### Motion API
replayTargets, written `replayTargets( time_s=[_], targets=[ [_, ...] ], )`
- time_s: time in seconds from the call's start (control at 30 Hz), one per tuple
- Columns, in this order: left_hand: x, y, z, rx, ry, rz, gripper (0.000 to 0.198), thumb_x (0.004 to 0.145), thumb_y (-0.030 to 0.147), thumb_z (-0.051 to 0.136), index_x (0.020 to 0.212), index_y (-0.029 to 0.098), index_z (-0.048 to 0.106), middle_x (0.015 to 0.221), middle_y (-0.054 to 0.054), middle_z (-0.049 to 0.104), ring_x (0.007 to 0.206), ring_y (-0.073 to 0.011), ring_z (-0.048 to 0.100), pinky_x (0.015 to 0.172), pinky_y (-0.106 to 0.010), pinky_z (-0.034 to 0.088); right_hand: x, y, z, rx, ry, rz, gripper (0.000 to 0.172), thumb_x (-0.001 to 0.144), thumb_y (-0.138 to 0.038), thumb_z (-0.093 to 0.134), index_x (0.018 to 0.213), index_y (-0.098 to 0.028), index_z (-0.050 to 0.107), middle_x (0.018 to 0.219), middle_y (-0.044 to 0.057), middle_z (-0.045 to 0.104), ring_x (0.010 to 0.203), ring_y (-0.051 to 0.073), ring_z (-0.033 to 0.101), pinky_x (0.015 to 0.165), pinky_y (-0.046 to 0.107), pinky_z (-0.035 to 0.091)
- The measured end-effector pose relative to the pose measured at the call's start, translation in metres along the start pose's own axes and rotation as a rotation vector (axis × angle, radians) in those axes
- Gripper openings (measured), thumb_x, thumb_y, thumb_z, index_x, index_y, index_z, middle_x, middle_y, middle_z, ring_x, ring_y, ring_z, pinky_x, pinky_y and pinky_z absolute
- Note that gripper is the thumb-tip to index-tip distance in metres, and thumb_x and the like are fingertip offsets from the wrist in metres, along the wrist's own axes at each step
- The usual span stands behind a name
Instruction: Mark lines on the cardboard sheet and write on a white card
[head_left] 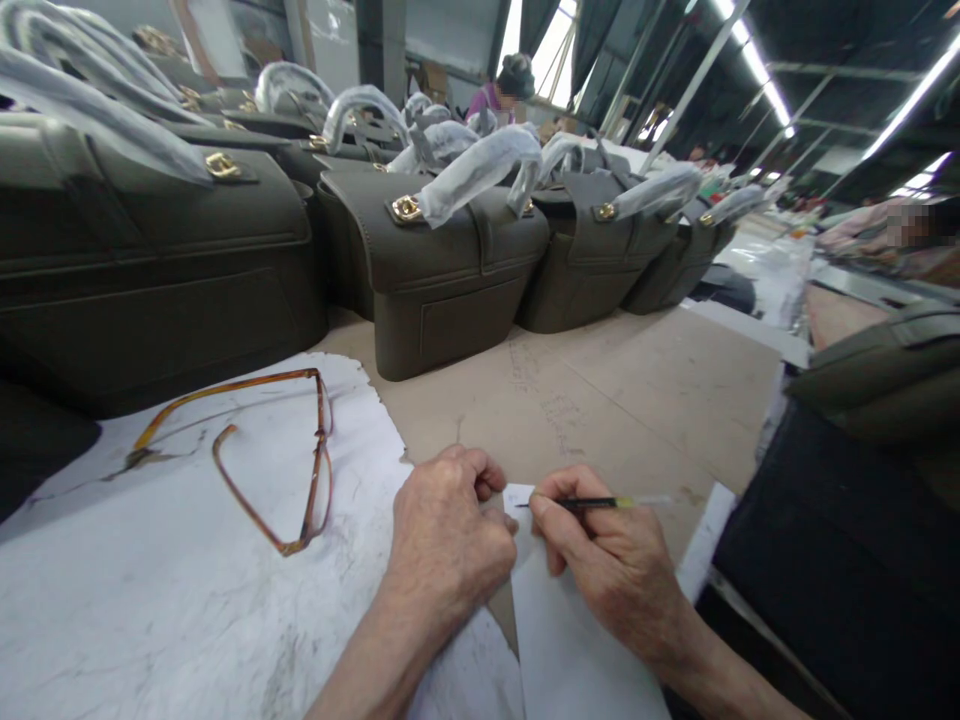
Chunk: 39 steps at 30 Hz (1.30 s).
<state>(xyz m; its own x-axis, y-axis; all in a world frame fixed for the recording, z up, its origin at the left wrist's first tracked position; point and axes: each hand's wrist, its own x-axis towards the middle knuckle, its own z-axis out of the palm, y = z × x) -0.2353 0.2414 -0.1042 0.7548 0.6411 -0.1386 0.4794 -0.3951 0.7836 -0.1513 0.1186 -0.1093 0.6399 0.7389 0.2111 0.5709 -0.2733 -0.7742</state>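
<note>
A thin pen refill (pixel 592 502) is pinched between the thumb and fingers of my right hand (pixel 607 560), its dark tip pointing left at a white sheet of paper (pixel 559 640). Small marks show near the sheet's top edge. My left hand (pixel 450 530) rests at the left edge of that sheet, with its fingers curled; what they hold, if anything, is hidden. Brown-framed glasses (pixel 311 480) lie on a larger, stained white paper (pixel 187 560) to the left.
Several dark olive handbags (pixel 457 270) with plastic-wrapped handles stand across the back of the brown tabletop (pixel 630 390). Dark fabric (pixel 847 540) and another bag (pixel 892 370) are at the right. A person (pixel 491 98) is in the background, another person at the far right.
</note>
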Motion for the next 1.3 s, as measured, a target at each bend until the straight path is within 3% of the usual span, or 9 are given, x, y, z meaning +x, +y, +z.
replayTargets(
  time_s=[0.33, 0.67, 1.3],
  targets=[
    [-0.0013, 0.0021, -0.0006, -0.019, 0.006, -0.016, 0.017, 0.055, 0.009, 0.064, 0.066, 0.020, 0.060, 0.067, 0.005, 0.052, 0.061, -0.0091, 0.042, 0.057, -0.026, 0.030, 0.0008, 0.0000, 0.0004, 0.003, 0.003, 0.000, 0.024, 0.087, -0.032, 0.044, 0.073, -0.016, 0.056, 0.060, 0.002, 0.060, 0.040, 0.007, 0.049, 0.038, 0.016, 0.038],
    [-0.0006, -0.0006, 0.0020, -0.029, 0.012, -0.004, 0.017, 0.055, 0.010, 0.063, 0.068, 0.020, 0.060, 0.067, 0.005, 0.053, 0.060, -0.0091, 0.041, 0.057, -0.026, 0.030, 0.0002, -0.0013, 0.0013, 0.025, -0.012, 0.011, 0.022, 0.087, -0.031, 0.045, 0.073, -0.017, 0.055, 0.045, -0.004, 0.050, 0.034, 0.007, 0.045, 0.036, 0.015, 0.035],
    [-0.0008, -0.0013, 0.0024, -0.032, 0.017, 0.008, 0.018, 0.055, 0.010, 0.060, 0.068, 0.021, 0.061, 0.067, 0.004, 0.053, 0.061, -0.0097, 0.042, 0.057, -0.027, 0.029, 0.0014, -0.0040, 0.0015, 0.019, -0.020, -0.011, 0.023, 0.087, -0.030, 0.045, 0.071, -0.018, 0.055, 0.044, -0.005, 0.048, 0.034, 0.007, 0.044, 0.036, 0.016, 0.034]
  ],
)
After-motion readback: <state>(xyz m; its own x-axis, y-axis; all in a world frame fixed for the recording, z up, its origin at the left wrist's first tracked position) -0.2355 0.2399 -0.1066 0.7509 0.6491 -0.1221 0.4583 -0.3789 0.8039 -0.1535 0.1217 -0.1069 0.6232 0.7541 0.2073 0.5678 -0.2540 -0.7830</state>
